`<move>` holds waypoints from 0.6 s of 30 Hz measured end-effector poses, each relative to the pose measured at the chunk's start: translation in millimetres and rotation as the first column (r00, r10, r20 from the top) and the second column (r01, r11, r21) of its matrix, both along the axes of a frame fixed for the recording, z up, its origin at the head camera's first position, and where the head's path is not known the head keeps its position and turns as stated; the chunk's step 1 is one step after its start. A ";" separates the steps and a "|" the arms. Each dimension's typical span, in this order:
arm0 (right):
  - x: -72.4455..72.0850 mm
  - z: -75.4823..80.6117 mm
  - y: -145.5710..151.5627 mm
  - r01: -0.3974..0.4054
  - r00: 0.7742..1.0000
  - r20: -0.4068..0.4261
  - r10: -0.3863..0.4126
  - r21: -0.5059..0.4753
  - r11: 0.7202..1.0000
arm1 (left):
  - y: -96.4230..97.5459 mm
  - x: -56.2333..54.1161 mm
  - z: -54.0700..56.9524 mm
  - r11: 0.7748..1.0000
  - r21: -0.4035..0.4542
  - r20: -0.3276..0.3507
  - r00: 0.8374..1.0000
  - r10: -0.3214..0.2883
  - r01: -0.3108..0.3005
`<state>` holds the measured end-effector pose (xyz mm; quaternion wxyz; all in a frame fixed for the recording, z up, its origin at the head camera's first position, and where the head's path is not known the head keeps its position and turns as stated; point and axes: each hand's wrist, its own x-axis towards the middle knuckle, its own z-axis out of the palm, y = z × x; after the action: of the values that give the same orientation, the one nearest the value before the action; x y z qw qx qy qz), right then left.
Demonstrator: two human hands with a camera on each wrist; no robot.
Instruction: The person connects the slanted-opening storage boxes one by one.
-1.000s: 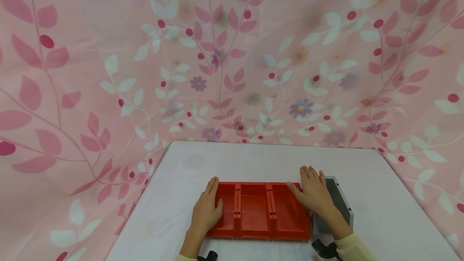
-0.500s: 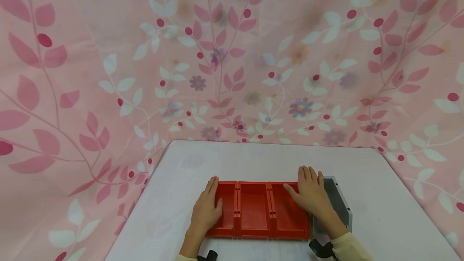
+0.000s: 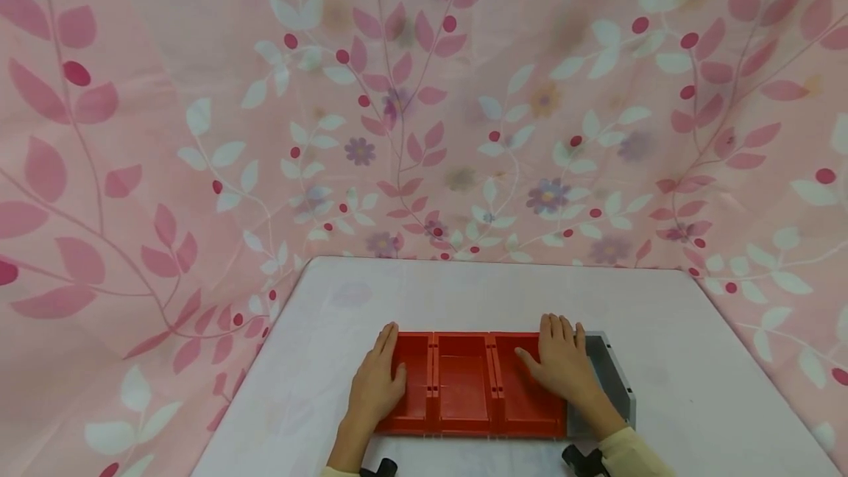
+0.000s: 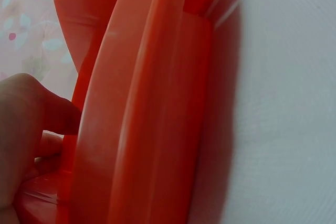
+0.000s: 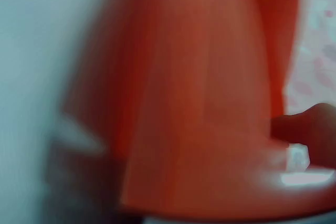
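Three red plastic storage bins (image 3: 464, 389) stand joined in a row, their insides bare. At the left end, my left hand (image 3: 375, 385) grips the end wall, thumb inside the bin and fingers along the outside. My right hand (image 3: 564, 368) straddles the right end wall, its thumb inside the rightmost bin and its fingers pointing away over the outer side. A grey bin (image 3: 617, 381) sits right beside that end, partly hidden under this hand and forearm. In the left wrist view the red end wall (image 4: 142, 103) fills the middle; the right wrist view is blurred.
All the bins rest on a white-covered table (image 3: 430, 293). A pink floral cloth (image 3: 424, 94) hangs behind and around it. Black wrist mounts (image 3: 583, 460) show below the forearms.
The grey bin has shifted left and toward me, close against the red row. My right hand has moved the same way. The left hand and red bins have stayed nearly still.
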<state>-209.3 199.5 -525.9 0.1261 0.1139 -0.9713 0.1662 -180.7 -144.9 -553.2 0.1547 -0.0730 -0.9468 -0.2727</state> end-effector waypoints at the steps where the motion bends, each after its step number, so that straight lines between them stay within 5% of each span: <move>1: 0.2 -3.0 0.0 0.003 1.000 0.008 -0.003 0.002 1.000 | 0.3 -0.1 -0.1 1.000 0.001 -0.003 1.000 -0.002 0.003; 18: -0.8 -12.9 -0.6 -0.018 1.000 -0.010 0.017 -0.060 0.998 | -0.9 -2.3 -0.1 1.000 0.014 0.028 1.000 0.010 -0.010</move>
<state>-210.2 198.9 -538.8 0.1328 0.1193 -0.9642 0.1959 -183.1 -145.8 -553.3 0.1435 -0.0635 -0.9472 -0.2797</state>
